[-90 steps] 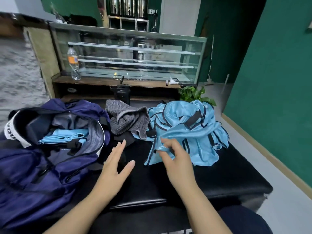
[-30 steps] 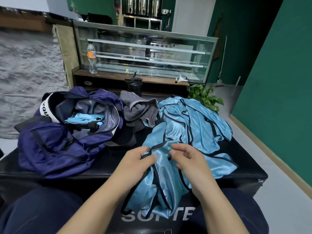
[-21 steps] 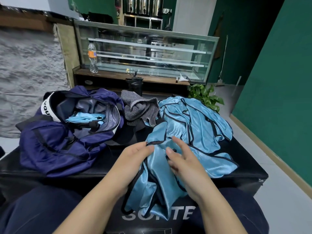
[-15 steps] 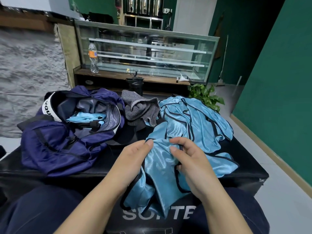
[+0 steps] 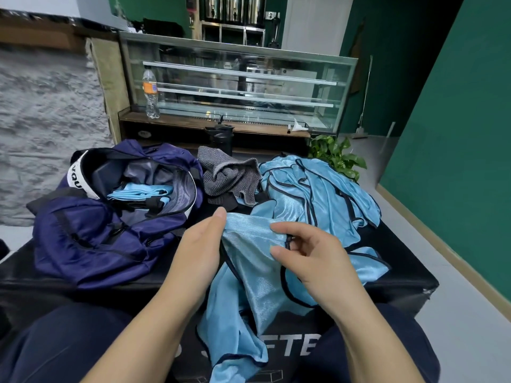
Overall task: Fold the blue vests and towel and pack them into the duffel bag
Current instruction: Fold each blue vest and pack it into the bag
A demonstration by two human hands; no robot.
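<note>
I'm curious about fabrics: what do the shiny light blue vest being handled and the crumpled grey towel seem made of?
Light blue vest: probably thin synthetic satin or mesh; it shines, drapes limply, and has dark trim. Crumpled grey towel: looks like matte, ribbed terry or microfibre, with soft thick folds.

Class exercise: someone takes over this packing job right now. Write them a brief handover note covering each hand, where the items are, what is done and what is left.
Left hand and right hand both grip one blue vest, unfolded and hanging over the table's near edge.
Duffel bag open at left, one folded blue piece already inside.
Left: fold this vest, the vest pile and the grey towel, then pack them.
</note>
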